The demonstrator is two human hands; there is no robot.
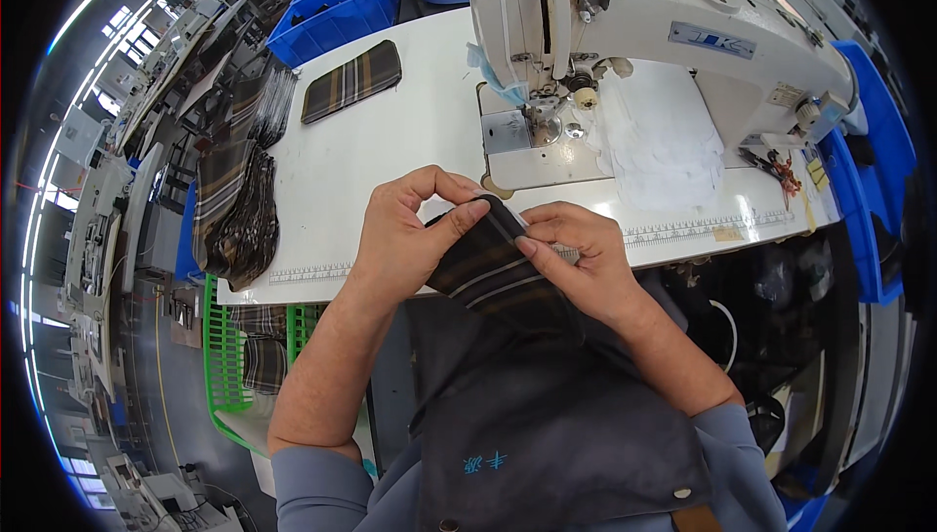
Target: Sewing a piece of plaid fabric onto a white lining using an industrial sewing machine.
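Fluorescent tubes and rows of workstations bend around the left side of the frame, behind a white counter (390, 176) that fills the middle. A sewing machine (625, 5) stands at the upper right of it, and white sheets (664, 137) lie under its arm, perhaps to cover the surface there.

At the centre, over the counter's near edge, the person holds a dark plaid cloth (493, 273). The left hand (420, 229) is closed on its upper edge, thumb against curled forefinger. The right hand (576, 254) pinches the right edge between thumb and forefinger, beside a pale strip. Gripping two neighbouring edges probably keeps the corner taut and in clear sight; the lower part slopes toward the dark apron (547, 425), which may help carry its weight.

At the left, a thick bundle of plaid pieces (229, 205) lies along the counter's edge, seemingly put there to be within reach without crowding the middle. One flat plaid piece (353, 81) lies apart from it, toward the upper left. More plaid fabric (264, 364) sits in a green basket (223, 366) below the counter. Blue bins flank the counter, one at the top (332, 29), another at the right (854, 171).
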